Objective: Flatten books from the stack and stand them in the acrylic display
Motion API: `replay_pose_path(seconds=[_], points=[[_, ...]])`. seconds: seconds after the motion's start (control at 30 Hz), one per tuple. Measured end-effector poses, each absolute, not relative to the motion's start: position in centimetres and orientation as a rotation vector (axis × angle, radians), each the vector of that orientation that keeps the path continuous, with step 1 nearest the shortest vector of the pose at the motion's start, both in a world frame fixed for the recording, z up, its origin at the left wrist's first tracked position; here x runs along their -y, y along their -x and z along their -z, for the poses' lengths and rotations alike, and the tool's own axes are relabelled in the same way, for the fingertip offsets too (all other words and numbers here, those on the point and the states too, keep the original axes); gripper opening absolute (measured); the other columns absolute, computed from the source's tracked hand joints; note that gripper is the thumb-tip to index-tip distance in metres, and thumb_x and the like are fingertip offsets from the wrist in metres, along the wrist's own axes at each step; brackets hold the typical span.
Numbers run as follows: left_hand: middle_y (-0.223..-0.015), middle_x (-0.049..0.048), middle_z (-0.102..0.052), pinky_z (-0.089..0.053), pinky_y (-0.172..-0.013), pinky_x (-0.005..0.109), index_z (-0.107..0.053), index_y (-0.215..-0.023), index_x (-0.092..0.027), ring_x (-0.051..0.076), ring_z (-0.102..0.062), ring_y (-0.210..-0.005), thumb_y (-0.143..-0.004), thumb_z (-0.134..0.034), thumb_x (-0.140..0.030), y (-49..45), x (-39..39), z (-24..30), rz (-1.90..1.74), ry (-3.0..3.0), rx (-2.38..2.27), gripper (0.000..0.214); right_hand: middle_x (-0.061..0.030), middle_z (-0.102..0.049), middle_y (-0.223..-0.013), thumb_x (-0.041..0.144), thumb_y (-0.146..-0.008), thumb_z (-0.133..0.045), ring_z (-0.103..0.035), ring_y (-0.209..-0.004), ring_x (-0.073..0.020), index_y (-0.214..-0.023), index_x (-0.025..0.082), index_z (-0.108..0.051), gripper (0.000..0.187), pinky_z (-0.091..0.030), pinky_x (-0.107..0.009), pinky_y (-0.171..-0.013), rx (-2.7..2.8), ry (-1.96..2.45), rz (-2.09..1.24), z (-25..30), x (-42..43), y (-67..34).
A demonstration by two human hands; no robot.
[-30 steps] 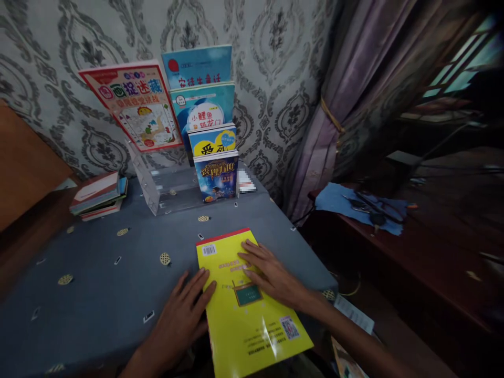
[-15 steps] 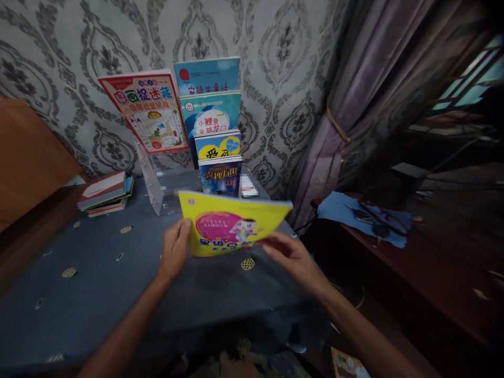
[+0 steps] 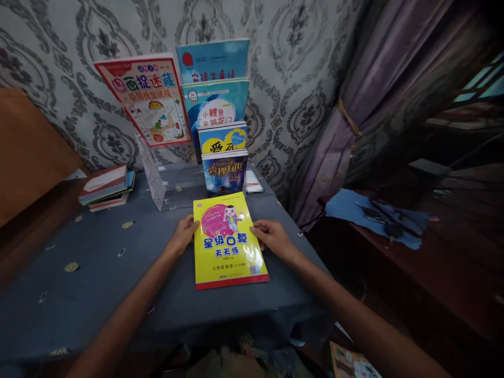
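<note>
A yellow workbook point(image 3: 228, 268) with a red bottom strip faces me upright-reading, low over the dark tablecloth. My left hand point(image 3: 184, 234) grips its left edge, thumb on the cover. On the opposite edge, my right hand point(image 3: 272, 239) pinches it in the same way. Just behind the workbook stands a tiered row of books: a dark blue book point(image 3: 225, 173) in front, then a blue-and-yellow book point(image 3: 222, 139), a teal book point(image 3: 216, 102) and a blue book point(image 3: 212, 60) at the back. Left of them a red-bordered book point(image 3: 153, 105) stands upright by a clear stand point(image 3: 151, 173).
A small stack of books point(image 3: 106, 186) lies at the table's back left, near a brown wooden panel point(image 3: 31, 152). Right of the table, a reddish-brown surface bears a blue cloth point(image 3: 354, 210) with dark items on it. A purple curtain point(image 3: 334, 136) hangs behind.
The yellow workbook has tilted and come round, so its whole cover now shows, bottom edge towards me. Both hands still hold its sides, and the right has shifted slightly left.
</note>
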State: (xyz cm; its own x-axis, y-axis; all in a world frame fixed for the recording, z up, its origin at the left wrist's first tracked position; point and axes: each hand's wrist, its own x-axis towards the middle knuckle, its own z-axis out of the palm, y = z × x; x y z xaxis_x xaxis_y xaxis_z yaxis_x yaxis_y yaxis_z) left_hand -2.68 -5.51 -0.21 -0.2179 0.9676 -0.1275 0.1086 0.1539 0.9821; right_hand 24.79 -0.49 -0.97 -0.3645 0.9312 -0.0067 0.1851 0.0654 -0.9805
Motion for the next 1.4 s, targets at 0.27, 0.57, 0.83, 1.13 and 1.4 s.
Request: replay_pose_path(seconds=[0.27,0.57,0.83,1.13,1.4], points=[[-0.092,0.0146,-0.076,-0.055,-0.074,0.039,-0.061,-0.116,-0.016,0.031,-0.073,-0.084,-0.097,-0.045,-0.032,3.3,6.2,-1.1,-0.314,-1.994,-2.347,0.03,-0.007,-0.079,-0.087,0.025,-0.09,-0.053,-0.074,-0.08,-0.0258,-0.1,0.021,-0.076,0.026,-0.053,-0.033,-0.07,2.164,1.387,-0.558,1.1,0.2,-24.9],[-0.143,0.0197,-0.058,-0.043,-0.11,0.05,-0.054,-0.135,-0.014,0.032,-0.054,-0.133,-0.098,-0.041,-0.019,2.9,4.0,1.7,-0.433,-2.346,-2.147,0.04,-0.016,-0.057,-0.148,0.026,-0.102,-0.042,-0.049,-0.141,-0.0259,-0.144,0.013,-0.053,0.045,-0.04,-0.045,-0.117,2.572,0.827,-0.458,-0.4,0.7,-15.4],[-0.153,0.0188,-0.051,-0.037,-0.118,0.05,-0.05,-0.144,-0.012,0.028,-0.044,-0.146,-0.093,-0.041,-0.013,4.0,3.8,3.8,-0.496,-2.319,-2.102,0.051,-0.0209,-0.047,-0.156,0.038,-0.106,-0.04,-0.034,-0.151,-0.0288,-0.152,0.007,-0.042,0.056,-0.024,-0.052,-0.125,2.663,0.852,-0.492,1.8,-1.6,-11.5],[-0.153,0.018,-0.052,-0.04,-0.116,0.049,-0.054,-0.141,-0.011,0.029,-0.047,-0.144,-0.101,-0.037,-0.021,3.7,3.7,3.5,-0.421,-2.349,-2.151,0.044,-0.0184,-0.049,-0.155,0.042,-0.105,-0.042,-0.037,-0.15,-0.0293,-0.151,0.011,-0.044,0.056,-0.026,-0.052,-0.124,2.67,0.871,-0.409,3.1,-3.1,-13.5],[-0.151,0.0182,-0.054,-0.04,-0.115,0.048,-0.054,-0.14,-0.01,0.028,-0.047,-0.144,-0.103,-0.035,-0.025,3.7,3.9,3.7,-0.458,-2.384,-2.167,0.044,-0.0188,-0.048,-0.155,0.034,-0.104,-0.042,-0.037,-0.15,-0.0304,-0.15,0.011,-0.047,0.052,-0.027,-0.054,-0.123,2.621,1.045,-0.36,2.9,-4.4,-17.3]])
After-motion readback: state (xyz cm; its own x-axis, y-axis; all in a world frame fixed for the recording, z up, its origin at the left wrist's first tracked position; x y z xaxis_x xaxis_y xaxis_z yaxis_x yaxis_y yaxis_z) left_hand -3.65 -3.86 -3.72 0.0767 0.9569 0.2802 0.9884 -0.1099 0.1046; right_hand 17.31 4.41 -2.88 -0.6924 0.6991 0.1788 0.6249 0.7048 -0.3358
